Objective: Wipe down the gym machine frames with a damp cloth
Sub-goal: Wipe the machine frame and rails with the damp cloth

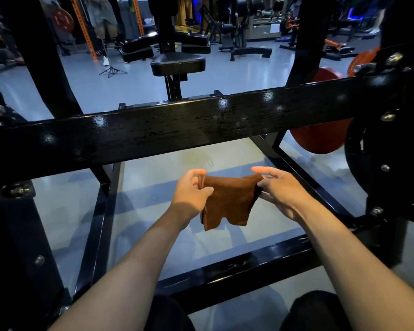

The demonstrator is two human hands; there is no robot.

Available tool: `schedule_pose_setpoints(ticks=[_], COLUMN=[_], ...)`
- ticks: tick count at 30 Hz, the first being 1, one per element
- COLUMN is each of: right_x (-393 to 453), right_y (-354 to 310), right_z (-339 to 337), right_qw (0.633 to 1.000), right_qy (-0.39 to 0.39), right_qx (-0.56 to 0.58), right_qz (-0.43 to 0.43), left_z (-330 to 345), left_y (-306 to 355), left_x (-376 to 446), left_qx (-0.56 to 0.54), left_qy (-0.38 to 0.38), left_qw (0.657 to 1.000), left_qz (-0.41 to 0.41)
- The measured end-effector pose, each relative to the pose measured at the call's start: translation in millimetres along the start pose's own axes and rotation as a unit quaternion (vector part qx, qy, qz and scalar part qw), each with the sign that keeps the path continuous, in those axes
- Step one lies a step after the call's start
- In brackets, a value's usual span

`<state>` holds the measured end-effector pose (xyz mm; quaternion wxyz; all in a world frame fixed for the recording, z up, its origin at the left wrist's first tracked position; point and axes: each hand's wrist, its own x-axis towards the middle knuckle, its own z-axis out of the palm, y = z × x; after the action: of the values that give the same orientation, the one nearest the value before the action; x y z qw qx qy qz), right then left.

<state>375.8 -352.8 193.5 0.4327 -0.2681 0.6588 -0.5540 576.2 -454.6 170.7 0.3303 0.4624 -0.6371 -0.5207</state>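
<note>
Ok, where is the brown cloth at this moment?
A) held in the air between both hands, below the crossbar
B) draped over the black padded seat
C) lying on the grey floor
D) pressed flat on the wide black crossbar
A: the left hand and right hand each pinch an upper corner of the brown cloth, which hangs free, clear of the wide black crossbar.

Brown cloth [227, 201] pinched at both top corners by left hand [191, 192] and right hand [282, 189], near side of black crossbar [201, 125].
</note>
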Motion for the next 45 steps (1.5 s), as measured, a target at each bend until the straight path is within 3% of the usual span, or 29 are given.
schedule_pose_setpoints(ticks=[5,8,11,13,17,22,25,29,31,34,37,41,43,45], right_x=[-3.8,-3.5,-5.6,-5.6,-2.9,-3.3,2.4,1.0,1.5,3.6,6.3,7.2,6.4,3.4], right_y=[10.8,11.3,6.0,5.3,4.1,-0.6,-0.8,5.6,9.1,10.3,11.5,16.6,17.5,16.1], right_z=[3.6,2.0,2.7,3.9,4.4,12.0,18.4,11.8,8.0,9.4,10.7,14.7,19.1,28.2], right_qw=[0.958,0.954,0.956,0.954,0.964,0.958,0.985,0.996,0.995,0.997,0.997,0.986,0.965,0.917], right_qy=[-0.021,0.002,0.007,-0.005,0.002,0.067,0.091,-0.064,-0.073,-0.04,-0.029,-0.108,-0.145,-0.16], right_qx=[-0.282,-0.289,-0.277,-0.282,-0.235,-0.199,-0.081,0.011,-0.031,-0.058,-0.067,-0.12,-0.216,-0.364], right_qz=[-0.045,-0.08,-0.099,-0.097,-0.127,-0.196,-0.12,0.06,0.067,0.039,0.029,0.041,0.043,0.02], left_z=[0.9,-4.5,-11.0,-14.0,-10.6,-1.1,3.7,-5.8,-9.4,-7.2,-0.6,1.6,3.1,3.1], left_y=[0.3,-2.0,-7.6,-11.3,7.8,16.2,9.2,7.8,4.8,-7.4,-10.4,-4.5,-3.2,0.2], left_x=[1.0,2.6,1.8,3.0,-5.9,-5.1,-0.4,1.2,2.1,5.1,0.0,-1.8,-3.6,-6.5], left_qx=[0.078,0.187,0.341,0.365,0.105,0.015,-0.057,-0.225,-0.204,-0.031,0.113,0.08,0.048,0.008], left_qy=[0.021,0.052,0.06,0.066,-0.003,-0.006,0.01,-0.041,-0.048,-0.023,-0.049,-0.024,-0.029,-0.08], left_qw=[0.997,0.979,0.935,0.925,0.994,0.999,0.991,0.94,0.949,0.988,0.991,0.995,0.996,0.994], left_qz=[0.012,0.057,0.077,0.084,-0.007,-0.032,-0.121,-0.254,-0.235,-0.147,-0.061,-0.049,-0.071,-0.077])
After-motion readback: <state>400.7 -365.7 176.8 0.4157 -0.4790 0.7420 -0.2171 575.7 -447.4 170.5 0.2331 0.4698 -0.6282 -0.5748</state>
